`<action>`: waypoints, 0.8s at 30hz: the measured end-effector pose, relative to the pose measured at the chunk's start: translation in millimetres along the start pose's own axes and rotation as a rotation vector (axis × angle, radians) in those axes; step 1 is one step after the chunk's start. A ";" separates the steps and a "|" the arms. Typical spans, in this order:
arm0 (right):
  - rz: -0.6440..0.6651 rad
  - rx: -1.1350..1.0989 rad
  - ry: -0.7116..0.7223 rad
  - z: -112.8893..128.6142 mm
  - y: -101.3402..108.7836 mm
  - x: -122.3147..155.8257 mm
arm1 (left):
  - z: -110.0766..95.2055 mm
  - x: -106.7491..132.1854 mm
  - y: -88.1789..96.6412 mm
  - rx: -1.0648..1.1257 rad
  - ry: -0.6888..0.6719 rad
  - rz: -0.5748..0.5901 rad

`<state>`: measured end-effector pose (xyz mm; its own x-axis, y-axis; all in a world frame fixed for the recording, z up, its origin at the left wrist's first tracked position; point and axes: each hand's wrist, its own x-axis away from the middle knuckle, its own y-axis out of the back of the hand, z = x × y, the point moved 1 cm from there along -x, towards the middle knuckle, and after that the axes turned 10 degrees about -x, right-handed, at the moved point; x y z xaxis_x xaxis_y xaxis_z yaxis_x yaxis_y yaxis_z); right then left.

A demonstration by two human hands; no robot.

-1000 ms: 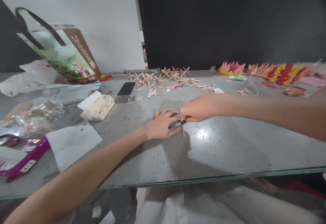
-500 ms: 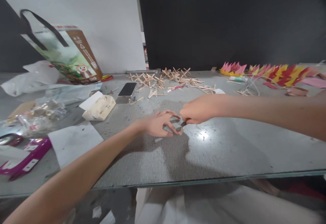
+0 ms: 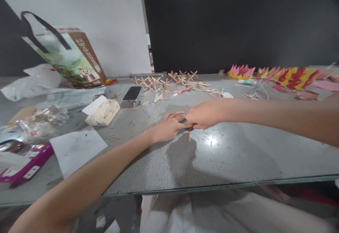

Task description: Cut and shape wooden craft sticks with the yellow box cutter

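Observation:
My right hand (image 3: 202,114) is closed in a fist around a small dark tool (image 3: 190,128). Most of the tool is hidden in the fingers, so its kind cannot be made out. Below its dark end a short flat wooden stick (image 3: 189,137) lies on the grey table (image 3: 148,169). My left hand (image 3: 169,127) rests palm down just to the left, fingers stretched out and apart. One of its fingertips reaches the dark end, by the top of the stick. Whether that finger presses the tool or the stick cannot be seen.
Beyond my hands lies a heap of wooden sticks (image 3: 159,84), some joined in star shapes. A phone (image 3: 132,93), an opened paper packet (image 3: 104,112), a white sheet (image 3: 78,150) and a purple tool (image 3: 31,162) are leftward. Folded paper flowers (image 3: 296,79) line the back right.
My left hand has shifted slightly, its fingertips now by the dark tool rather than at the stick's lower end. The stick now points more straight towards me. My right hand has barely moved.

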<state>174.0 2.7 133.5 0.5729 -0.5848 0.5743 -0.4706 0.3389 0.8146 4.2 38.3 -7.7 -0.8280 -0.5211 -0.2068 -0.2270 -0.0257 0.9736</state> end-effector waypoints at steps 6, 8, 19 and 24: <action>-0.020 0.007 0.014 3.5 0.3 -0.6 | 5.3 5.6 17.2 -0.010 0.027 -0.013; -0.028 0.007 0.027 2.6 1.0 -3.0 | 8.4 6.8 18.9 0.077 0.045 0.003; -0.116 -0.211 0.094 -21.2 -3.8 -23.0 | 14.2 8.1 16.7 0.226 0.081 0.065; -0.034 -0.182 0.108 -19.7 -1.5 -21.0 | 16.9 8.8 17.9 0.245 0.075 0.118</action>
<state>175.8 29.0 121.8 0.6594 -0.5196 0.5434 -0.3264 0.4533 0.8295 -15.9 47.6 6.3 -0.8181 -0.5699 -0.0765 -0.2558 0.2415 0.9361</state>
